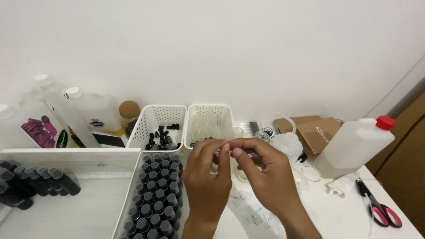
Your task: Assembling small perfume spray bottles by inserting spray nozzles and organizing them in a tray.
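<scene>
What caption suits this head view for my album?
Two hands meet fingertip to fingertip above a tray of black-capped vials.

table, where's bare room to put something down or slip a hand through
Free: the table patch between the right hand and the scissors, in front of the red-capped jug. Crowded: the left, filled by the tray of black-capped bottles, and the back row of white baskets and jugs.

Black-capped vials (157, 194), red-capped jug (356, 144)
</scene>
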